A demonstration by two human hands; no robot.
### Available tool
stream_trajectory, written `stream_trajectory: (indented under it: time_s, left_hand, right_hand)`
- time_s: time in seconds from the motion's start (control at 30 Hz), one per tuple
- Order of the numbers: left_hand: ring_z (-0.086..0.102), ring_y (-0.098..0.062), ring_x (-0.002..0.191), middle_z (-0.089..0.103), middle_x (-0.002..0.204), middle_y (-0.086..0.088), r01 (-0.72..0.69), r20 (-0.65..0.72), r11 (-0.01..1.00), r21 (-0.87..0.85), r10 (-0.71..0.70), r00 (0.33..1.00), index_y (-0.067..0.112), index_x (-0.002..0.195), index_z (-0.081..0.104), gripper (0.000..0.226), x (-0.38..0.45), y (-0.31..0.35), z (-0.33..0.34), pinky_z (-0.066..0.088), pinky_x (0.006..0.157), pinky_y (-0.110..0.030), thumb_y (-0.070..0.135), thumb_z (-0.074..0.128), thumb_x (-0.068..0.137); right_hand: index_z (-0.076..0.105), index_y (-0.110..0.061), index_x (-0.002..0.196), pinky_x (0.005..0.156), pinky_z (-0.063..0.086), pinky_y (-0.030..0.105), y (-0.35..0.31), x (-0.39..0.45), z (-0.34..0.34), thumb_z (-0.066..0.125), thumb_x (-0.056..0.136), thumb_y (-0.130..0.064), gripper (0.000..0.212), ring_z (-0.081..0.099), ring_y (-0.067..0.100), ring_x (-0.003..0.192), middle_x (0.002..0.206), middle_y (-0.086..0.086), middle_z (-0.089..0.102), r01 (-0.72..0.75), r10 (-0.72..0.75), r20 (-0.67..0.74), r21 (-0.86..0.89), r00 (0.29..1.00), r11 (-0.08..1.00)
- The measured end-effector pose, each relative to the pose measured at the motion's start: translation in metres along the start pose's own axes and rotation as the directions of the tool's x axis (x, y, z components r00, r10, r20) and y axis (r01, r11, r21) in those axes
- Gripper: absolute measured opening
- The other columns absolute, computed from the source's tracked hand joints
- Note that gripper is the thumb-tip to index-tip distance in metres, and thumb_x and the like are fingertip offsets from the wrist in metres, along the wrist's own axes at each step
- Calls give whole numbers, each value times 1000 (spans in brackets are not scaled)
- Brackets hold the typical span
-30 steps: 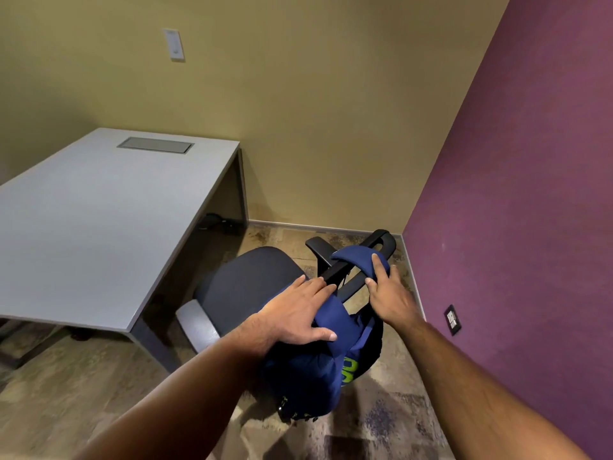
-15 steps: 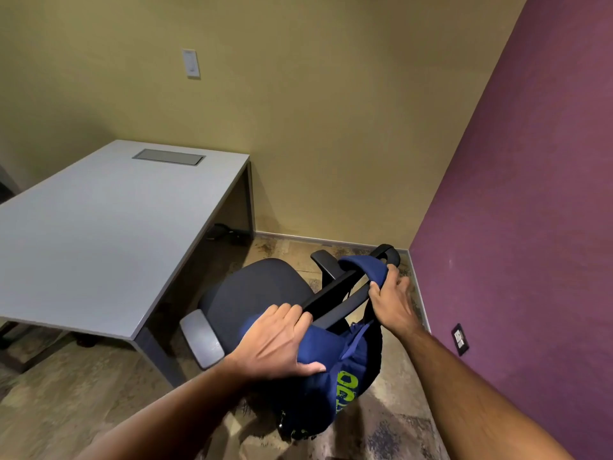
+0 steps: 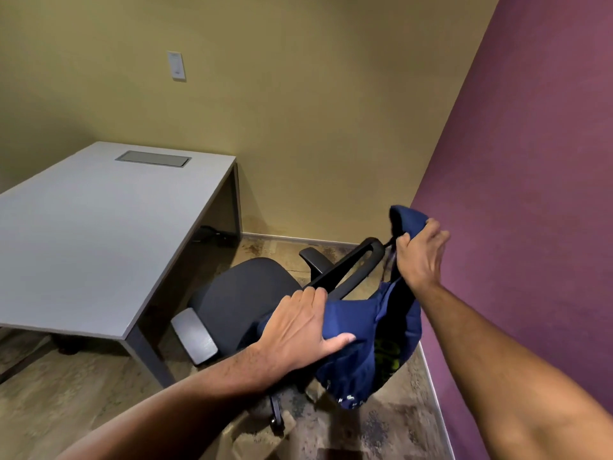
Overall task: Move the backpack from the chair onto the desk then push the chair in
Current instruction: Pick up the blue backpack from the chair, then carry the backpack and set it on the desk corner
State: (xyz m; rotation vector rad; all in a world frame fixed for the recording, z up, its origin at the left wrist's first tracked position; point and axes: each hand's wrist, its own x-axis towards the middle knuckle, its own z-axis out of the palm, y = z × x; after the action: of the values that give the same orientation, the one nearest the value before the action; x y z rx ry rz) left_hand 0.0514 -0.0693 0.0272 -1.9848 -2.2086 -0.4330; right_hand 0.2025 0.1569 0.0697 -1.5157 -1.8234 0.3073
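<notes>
A navy blue backpack [image 3: 355, 360] with green lettering hangs behind the backrest of a black office chair [image 3: 245, 293]. My right hand [image 3: 419, 252] is shut on its shoulder strap, lifted clear of the backrest top, close to the purple wall. My left hand [image 3: 298, 330] grips the upper edge of the backpack beside the backrest. The chair stands pulled out from the grey desk [image 3: 83, 227], which lies to the left. The backpack's lower part dangles above the floor.
A purple wall [image 3: 530, 194] runs close along the right. A yellow wall is behind with a light switch [image 3: 176, 65]. The desk top has a recessed cable hatch [image 3: 153, 158]. Chair casters [image 3: 277, 423] rest on the mottled floor.
My right hand has pulled the strap up and off the top of the backrest, toward the purple wall. My left hand stays on the backpack's upper edge. The view has tilted upward.
</notes>
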Motion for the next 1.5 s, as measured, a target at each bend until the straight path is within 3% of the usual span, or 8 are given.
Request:
stream_trajectory:
  time_s: [0.3,0.5,0.7,0.83,1.03,1.13,1.3,1.5]
  left_hand:
    - [45,-25,91,46,102,-3,-197,69,970,-145,209,976,17,107,46,76,-7,45,16,44,81,-43,87,32,84]
    - [44,-35,126,45,136,-13,-247,258,960,-134,275,926,7,145,38,94,-7,73,31,32,110,-50,82,30,88]
    - [62,-38,113,62,122,-16,14,290,928,-373,102,951,6,127,49,67,-6,111,38,49,84,-44,61,62,90]
    - [68,-41,93,70,99,-18,-8,235,913,-407,113,965,5,109,58,22,7,115,42,55,73,-47,23,57,97]
    - [67,-43,92,70,98,-22,-136,262,904,-406,258,930,5,109,60,19,17,134,57,55,74,-49,12,55,93]
    - [67,-43,93,70,100,-23,-187,281,894,-407,317,906,5,106,62,16,21,143,68,54,75,-47,14,56,94]
    - [66,-45,96,70,103,-25,-192,321,897,-399,333,887,2,104,63,17,36,149,87,50,76,-47,8,52,92]
    - [66,-44,99,70,106,-24,-156,372,919,-362,296,880,3,106,64,19,83,157,112,52,79,-47,12,52,95]
  right_hand:
    - [35,-2,125,66,46,46,11,-29,-78,52,94,-20,40,55,45,85,115,24,40,8,-15,-49,-142,999,990]
    - [38,1,123,59,36,42,4,-62,-110,50,94,-16,35,56,46,79,112,24,40,29,-48,-75,-235,996,972]
    - [35,-3,119,59,34,43,-3,-80,-132,49,94,-17,32,47,40,73,111,21,36,-79,62,-99,-179,993,981]
    - [35,-5,115,58,37,42,14,-91,-147,47,93,-15,27,49,40,79,116,18,33,-206,195,-75,-194,978,959]
    - [44,-3,115,79,45,48,74,-119,-165,46,101,-26,27,45,40,109,139,20,24,-223,301,125,-425,946,877]
    - [52,-6,126,104,39,50,105,-129,-172,34,107,-42,45,44,44,120,139,23,34,-111,347,417,-494,840,863]
    - [63,-15,126,100,41,35,146,-144,-163,36,91,-78,77,57,22,113,126,4,61,-169,397,768,-364,502,916]
    - [56,-14,133,98,52,37,198,-120,-133,84,82,-27,60,65,24,112,126,2,67,-217,229,828,-133,513,967]
